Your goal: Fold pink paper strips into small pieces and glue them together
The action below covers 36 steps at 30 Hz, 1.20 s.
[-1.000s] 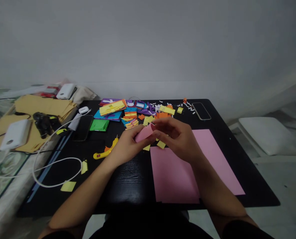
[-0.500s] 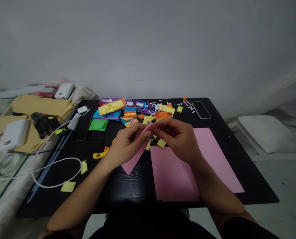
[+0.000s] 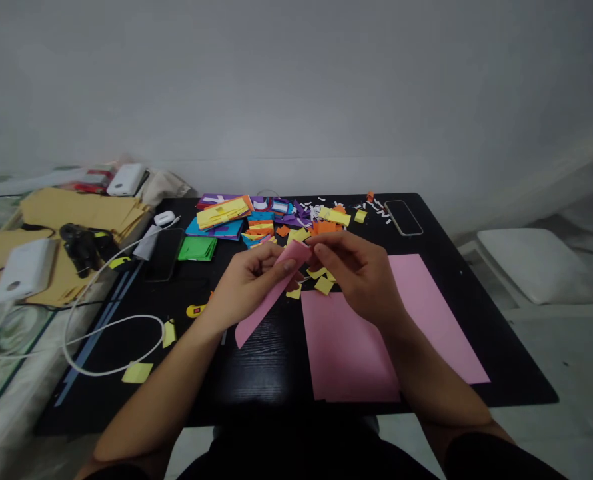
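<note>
A narrow folded strip of pink paper [image 3: 265,305] slants between my hands, above the black table. My left hand [image 3: 246,283] is closed on it, thumb on top, with the lower end hanging free toward me. My right hand [image 3: 359,273] pinches the strip's upper right end between thumb and fingertips. Beneath my right wrist lie pink paper sheets [image 3: 346,353], partly covered by the forearm. Yellow paper pieces [image 3: 324,285] are scattered just beyond the sheets. A yellow cutter [image 3: 195,311] is partly hidden behind my left wrist.
Stacks of folded coloured paper [image 3: 224,213] and white paper scraps [image 3: 316,210] lie along the back. One phone [image 3: 404,219] rests at the back right, another phone [image 3: 165,255] at the left. A white cable [image 3: 114,320] loops over the left edge. A white stool [image 3: 529,267] stands right.
The pink strip has turned slightly in my hands, its lower end shifting left and looking narrower. My left fingers have shifted a little along it. The right hand stays pinched at the upper end.
</note>
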{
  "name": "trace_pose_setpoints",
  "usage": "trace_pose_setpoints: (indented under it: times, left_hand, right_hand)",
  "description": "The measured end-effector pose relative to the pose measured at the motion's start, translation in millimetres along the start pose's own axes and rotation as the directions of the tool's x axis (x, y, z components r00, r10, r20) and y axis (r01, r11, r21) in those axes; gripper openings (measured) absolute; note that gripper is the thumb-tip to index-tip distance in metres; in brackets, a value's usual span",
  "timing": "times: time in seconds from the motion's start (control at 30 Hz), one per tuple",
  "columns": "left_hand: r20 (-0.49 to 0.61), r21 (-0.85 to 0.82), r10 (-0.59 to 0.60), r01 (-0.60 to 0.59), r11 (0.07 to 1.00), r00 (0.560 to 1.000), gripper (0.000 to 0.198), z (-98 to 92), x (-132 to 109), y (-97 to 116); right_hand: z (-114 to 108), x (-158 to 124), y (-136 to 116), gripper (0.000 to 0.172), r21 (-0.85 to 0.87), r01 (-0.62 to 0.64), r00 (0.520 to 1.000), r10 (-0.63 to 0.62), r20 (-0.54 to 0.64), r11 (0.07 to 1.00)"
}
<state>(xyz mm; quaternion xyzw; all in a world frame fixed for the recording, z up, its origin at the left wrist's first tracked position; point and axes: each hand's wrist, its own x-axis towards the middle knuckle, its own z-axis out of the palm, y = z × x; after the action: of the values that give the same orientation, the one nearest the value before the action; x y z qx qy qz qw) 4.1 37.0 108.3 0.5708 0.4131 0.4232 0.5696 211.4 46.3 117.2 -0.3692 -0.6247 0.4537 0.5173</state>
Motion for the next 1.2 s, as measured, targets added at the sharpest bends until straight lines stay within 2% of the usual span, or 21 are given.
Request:
trace_pose_setpoints:
  times: [0.17, 0.27, 0.37, 0.47, 0.67, 0.77, 1.03, 1.2]
  left_hand:
    - [0.001, -0.030, 0.006, -0.006, 1.000, 1.000, 0.025, 1.5, -1, -1]
    - [-0.002, -0.012, 0.056, -0.056, 0.998, 0.998, 0.023, 3.8, -1, 0]
    - [-0.068, 0.056, 0.156, -0.152, 0.987, 0.985, 0.022, 5.6, -1, 1]
    - [-0.127, 0.143, 0.197, -0.178, 0.974, 0.972, 0.023, 5.5, -2, 1]
    - [-0.126, 0.081, 0.153, -0.143, 0.986, 0.980, 0.024, 3.5, -7, 3]
    - [-0.114, 0.037, 0.121, -0.118, 0.992, 0.986, 0.025, 3.7, -8, 4]
    - [-0.115, 0.042, 0.070, -0.065, 0.997, 0.991, 0.028, 1.9, -7, 5]
    - [-0.114, -0.002, 0.047, -0.047, 0.999, 0.992, 0.026, 1.2, -7, 5]
  right_hand:
    - [3, -2, 1, 0.017, 0.025, -0.020, 0.999, 0.021, -0.026, 0.999]
    - [6, -4, 1, 0.013, 0.034, -0.016, 0.999, 0.017, -0.029, 0.999]
    - [9, -7, 1, 0.011, 0.048, 0.007, 1.000, -0.006, -0.016, 0.999]
    - [11, -9, 1, 0.011, 0.032, 0.027, 1.000, -0.027, -0.002, 0.999]
    - [9, -8, -1, 0.016, 0.055, 0.060, 0.998, -0.062, 0.031, 0.997]
    - [6, -6, -2, 0.014, 0.015, 0.077, 0.996, -0.078, 0.036, 0.997]
    - [3, -4, -1, 0.013, -0.036, 0.130, 0.991, -0.128, 0.041, 0.991]
    - [2, -3, -1, 0.013, -0.004, 0.155, 0.986, -0.154, 0.059, 0.988]
